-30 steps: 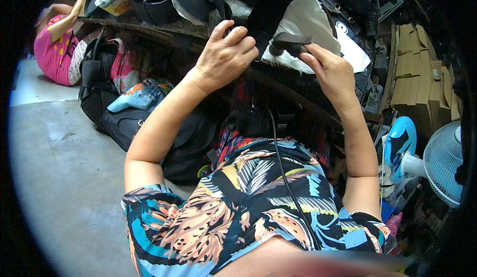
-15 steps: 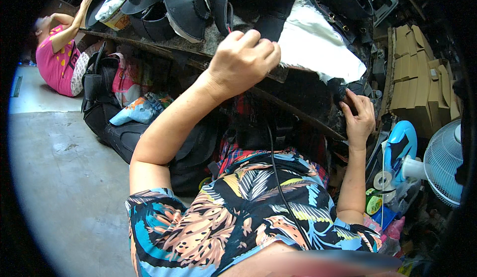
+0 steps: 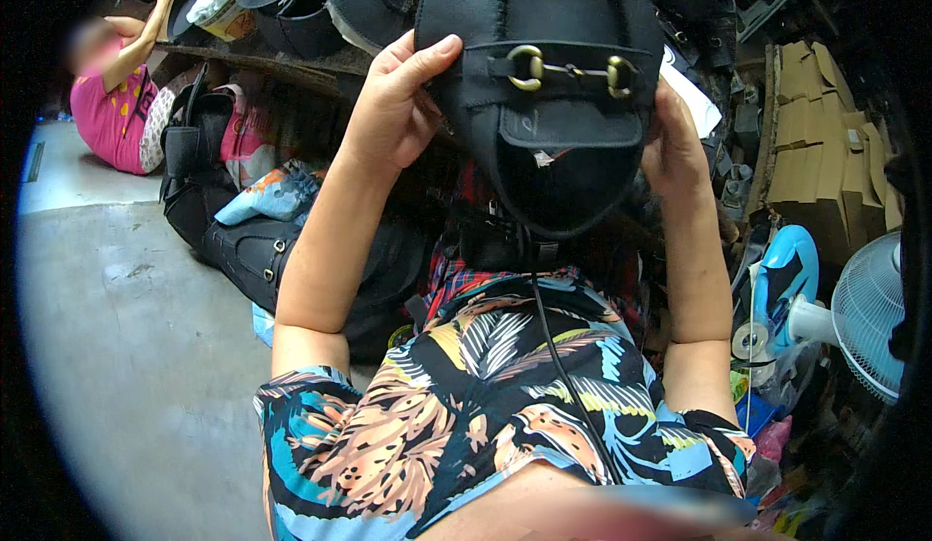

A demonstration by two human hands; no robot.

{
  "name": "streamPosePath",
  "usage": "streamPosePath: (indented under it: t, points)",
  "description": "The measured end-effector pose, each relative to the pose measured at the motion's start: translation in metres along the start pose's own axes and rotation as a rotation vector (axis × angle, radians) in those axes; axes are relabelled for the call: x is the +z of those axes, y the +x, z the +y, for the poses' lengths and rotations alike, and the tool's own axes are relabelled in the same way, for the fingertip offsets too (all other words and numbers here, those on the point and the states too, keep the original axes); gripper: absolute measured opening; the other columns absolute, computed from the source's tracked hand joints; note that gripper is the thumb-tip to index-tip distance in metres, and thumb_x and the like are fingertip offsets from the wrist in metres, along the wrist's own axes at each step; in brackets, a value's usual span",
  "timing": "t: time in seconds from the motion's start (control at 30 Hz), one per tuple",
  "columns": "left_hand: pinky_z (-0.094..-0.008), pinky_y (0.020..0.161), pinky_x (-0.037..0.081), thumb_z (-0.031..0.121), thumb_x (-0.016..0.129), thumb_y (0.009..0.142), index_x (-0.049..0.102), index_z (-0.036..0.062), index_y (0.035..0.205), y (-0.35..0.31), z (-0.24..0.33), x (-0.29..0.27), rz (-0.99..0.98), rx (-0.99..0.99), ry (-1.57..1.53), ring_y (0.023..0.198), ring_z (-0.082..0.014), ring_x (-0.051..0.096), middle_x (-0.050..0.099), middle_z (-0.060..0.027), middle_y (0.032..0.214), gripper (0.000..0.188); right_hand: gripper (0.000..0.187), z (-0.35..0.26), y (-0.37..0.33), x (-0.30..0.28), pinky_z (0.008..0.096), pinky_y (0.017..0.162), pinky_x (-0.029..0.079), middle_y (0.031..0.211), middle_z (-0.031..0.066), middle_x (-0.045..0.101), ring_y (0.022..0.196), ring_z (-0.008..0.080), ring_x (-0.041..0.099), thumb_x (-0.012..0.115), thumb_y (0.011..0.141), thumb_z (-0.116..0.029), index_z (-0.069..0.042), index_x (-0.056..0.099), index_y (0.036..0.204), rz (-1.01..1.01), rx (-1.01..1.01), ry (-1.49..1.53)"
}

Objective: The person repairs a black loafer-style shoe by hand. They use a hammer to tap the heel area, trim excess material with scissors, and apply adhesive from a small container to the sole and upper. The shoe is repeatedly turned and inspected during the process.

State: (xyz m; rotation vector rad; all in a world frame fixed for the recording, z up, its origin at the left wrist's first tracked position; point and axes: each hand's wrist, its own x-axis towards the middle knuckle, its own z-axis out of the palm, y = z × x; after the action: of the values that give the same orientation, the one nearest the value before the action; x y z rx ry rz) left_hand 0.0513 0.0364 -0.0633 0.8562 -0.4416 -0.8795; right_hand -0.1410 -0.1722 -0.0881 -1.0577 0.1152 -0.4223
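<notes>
Both my hands hold up a black leather bag in front of the workbench, one at each side. A brass horsebit crosses a strap on its face, and below lies a slot-like opening with a bit of white showing. My left hand grips the left edge, thumb on the front and fingers partly behind. At the right edge my right hand is closed, its fingertips mostly hidden by the bag. The bag's rounded end points toward me, and its far end runs out of view.
More black leather pieces lie along the bench, with a white sheet behind my right hand. Black bags are heaped on the floor at left. A person in pink sits beyond. Cardboard and a fan stand at right.
My left hand has come down from over the bench and my right hand has left the bench edge. Both now hold the bag, which has come into view between them.
</notes>
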Motion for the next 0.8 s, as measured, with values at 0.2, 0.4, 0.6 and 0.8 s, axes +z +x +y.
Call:
streamPosePath:
  t: [0.2, 0.4, 0.6, 0.8]
  points:
    - [-0.0325, 0.080, 0.058, 0.017, 0.077, 0.080, 0.052, 0.0018, 0.120, -0.010, -0.014, -0.019, -0.046, -0.062, -0.008, 0.090, -0.0175, 0.068, 0.066, -0.0086, 0.106, 0.050, 0.048, 0.017, 0.001, -0.002, 0.0352, 0.084, 0.057, 0.112, 0.0110, 0.066, 0.094, 0.0197, 0.068, 0.070, 0.088, -0.023, 0.000, 0.050, 0.125, 0.024, 0.101, 0.206]
    - [-0.0352, 0.082, 0.058, 0.010, 0.072, 0.077, 0.055, -0.0025, 0.115, -0.010, -0.014, -0.018, -0.037, -0.105, 0.063, 0.088, -0.0206, 0.069, 0.067, -0.0130, 0.103, 0.044, 0.052, 0.020, -0.001, -0.003, 0.0345, 0.081, 0.059, 0.107, 0.0105, 0.067, 0.094, 0.0200, 0.068, 0.076, 0.082, -0.028, 0.002, 0.054, 0.119, -0.034, 0.085, 0.241]
    - [-0.0371, 0.082, 0.059, 0.006, 0.067, 0.079, 0.055, -0.0026, 0.117, -0.006, -0.021, -0.019, -0.136, -0.059, -0.143, 0.091, -0.0239, 0.069, 0.066, -0.0145, 0.104, 0.041, 0.043, 0.016, 0.002, 0.004, 0.0343, 0.080, 0.059, 0.104, 0.0127, 0.068, 0.090, 0.0209, 0.069, 0.070, 0.078, -0.013, 0.003, 0.057, 0.116, -0.016, 0.136, 0.158]
    - [-0.0391, 0.083, 0.059, 0.008, 0.065, 0.082, 0.051, -0.0026, 0.122, 0.000, -0.039, -0.020, -0.163, -0.107, -0.291, 0.094, -0.0257, 0.069, 0.065, -0.0174, 0.108, 0.043, 0.047, 0.033, 0.001, 0.014, 0.0348, 0.079, 0.060, 0.103, 0.0166, 0.069, 0.085, 0.0220, 0.071, 0.066, 0.079, -0.020, 0.007, 0.057, 0.116, 0.019, 0.096, 0.306]
